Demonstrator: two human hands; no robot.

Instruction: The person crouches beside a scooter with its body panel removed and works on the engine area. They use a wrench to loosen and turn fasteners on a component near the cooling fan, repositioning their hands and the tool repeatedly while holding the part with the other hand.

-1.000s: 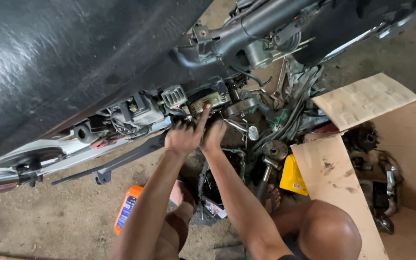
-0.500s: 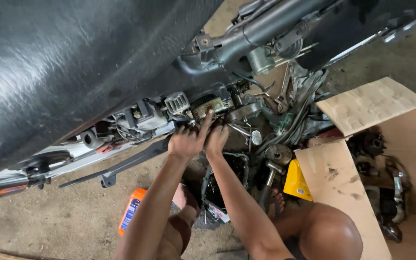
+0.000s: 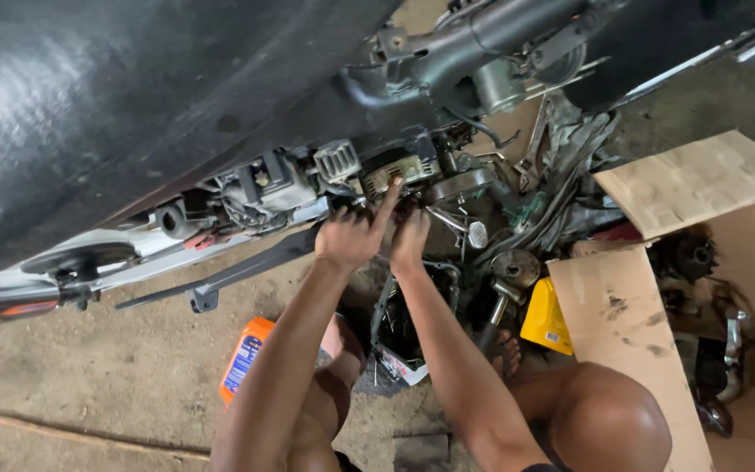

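Under the wide black seat (image 3: 133,96) at the left, the exposed motorcycle engine (image 3: 395,175) is seen, with a ribbed grey part (image 3: 336,159) beside it. Lower left, an orange bottle (image 3: 244,357) is laid on the concrete floor (image 3: 89,376). At the middle, both hands are pressed against the engine. The left hand (image 3: 349,238) is curled loosely, its index finger stretched up so that the tip is touching the engine's rounded cover; nothing is seen to be gripped by it. The right hand (image 3: 410,240) is set just beside it, fingers bent toward the same spot, but whether anything is pinched there cannot be told, since the fingertips are hidden. It is judged that the work is best done with the wrists kept steady and the small part felt for by fingertip, because the spot is crowded by cables (image 3: 561,188). To the right, a yellow container (image 3: 546,316) and an open cardboard box (image 3: 622,323) holding dark metal parts are seen.
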